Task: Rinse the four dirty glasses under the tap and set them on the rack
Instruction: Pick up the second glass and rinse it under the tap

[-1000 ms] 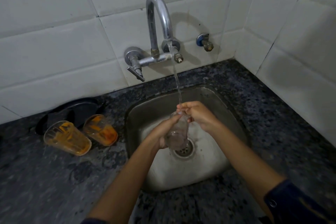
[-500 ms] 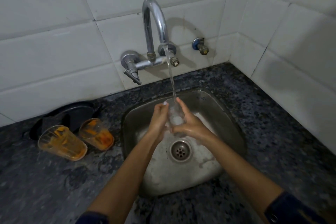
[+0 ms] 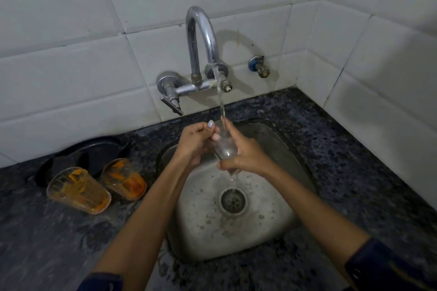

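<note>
The clear glass (image 3: 224, 143) was held over the sink (image 3: 279, 139), tilted, its mouth under the stream from the tap (image 3: 202, 38). The left hand (image 3: 195, 140) pinched the glass near its rim; the right hand (image 3: 246, 156) was curled round its lower end. Two orange-stained glasses (image 3: 79, 190) (image 3: 125, 178) lay on their sides on the dark stone counter (image 3: 354, 160), left of the sink, beside a black pan (image 3: 89, 155).
</note>
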